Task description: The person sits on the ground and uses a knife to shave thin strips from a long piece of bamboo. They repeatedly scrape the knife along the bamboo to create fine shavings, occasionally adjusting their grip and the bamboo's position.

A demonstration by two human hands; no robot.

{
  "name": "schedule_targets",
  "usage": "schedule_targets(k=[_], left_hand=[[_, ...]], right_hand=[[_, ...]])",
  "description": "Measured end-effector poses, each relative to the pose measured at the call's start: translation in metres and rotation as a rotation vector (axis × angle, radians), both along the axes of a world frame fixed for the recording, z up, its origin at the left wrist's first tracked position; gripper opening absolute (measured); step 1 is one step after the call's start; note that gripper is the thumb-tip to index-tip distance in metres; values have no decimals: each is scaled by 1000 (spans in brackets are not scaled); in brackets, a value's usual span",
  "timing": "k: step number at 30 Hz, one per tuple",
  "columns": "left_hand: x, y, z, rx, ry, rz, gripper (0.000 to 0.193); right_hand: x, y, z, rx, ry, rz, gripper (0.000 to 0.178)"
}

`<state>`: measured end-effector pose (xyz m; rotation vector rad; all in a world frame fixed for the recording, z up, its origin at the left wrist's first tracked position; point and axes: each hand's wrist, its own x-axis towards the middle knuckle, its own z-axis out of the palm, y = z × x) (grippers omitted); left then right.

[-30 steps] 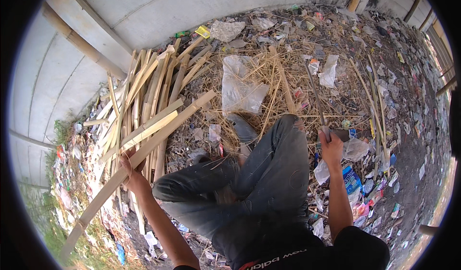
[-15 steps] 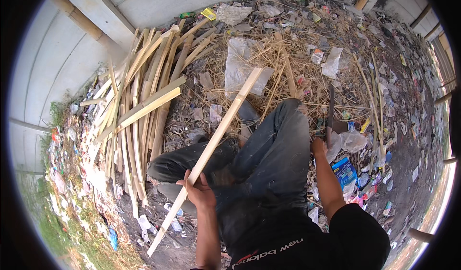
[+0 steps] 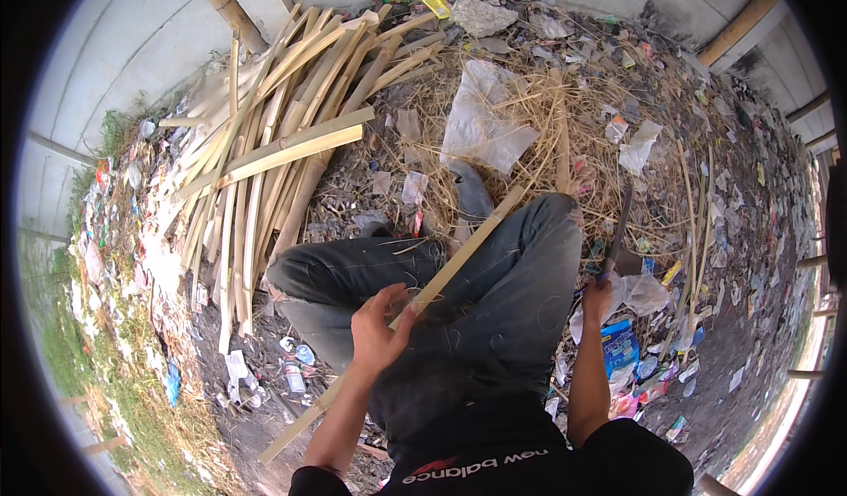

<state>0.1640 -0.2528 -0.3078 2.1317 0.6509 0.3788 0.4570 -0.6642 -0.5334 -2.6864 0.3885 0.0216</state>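
Note:
A long, pale split bamboo strip (image 3: 465, 251) lies slantwise across my lap, its far end by my raised knee and its near end low at the left. My left hand (image 3: 379, 330) grips it near the middle, thumb and fingers on either side; the palm hides a short stretch. Beside my right thigh, my right hand (image 3: 597, 296) is closed round the handle of a machete (image 3: 621, 222). Its long dark blade points away from me, over the litter, apart from the strip.
Many split bamboo strips (image 3: 291, 156) are piled at the left, near a pale wall (image 3: 123, 63). Dry straw-like shavings (image 3: 516, 125) and a white plastic sheet (image 3: 483, 116) lie ahead. Litter covers the ground, with a blue packet (image 3: 620, 348) at the right. Thin strips (image 3: 697, 240) lie beyond the machete.
The bamboo strip has come lower across my lap, its far end shifting right and nearer. My left hand has turned over on it. My right hand has lifted the machete slightly by its handle.

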Motion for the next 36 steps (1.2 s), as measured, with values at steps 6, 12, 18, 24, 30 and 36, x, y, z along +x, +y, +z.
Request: schedule_targets(k=[6,12,18,24,30,36], left_hand=[[5,-12,-61,107,384,-247,64],[7,-4,-51,13,403,-227,62],[14,4,-24,-46,212,-174,56],[28,7,-1,-490,188,-107,52],[23,9,-13,-718,20,-33,52],[33,17,-7,-733,23,0,53]], right_hand=[[24,89,95,492,-477,48,26],[6,179,182,928,-518,513,9],[-47,258,202,973,171,563,24],[-83,296,199,957,453,745,43],[-71,296,213,922,364,901,44],[-90,290,220,831,239,1031,48]])
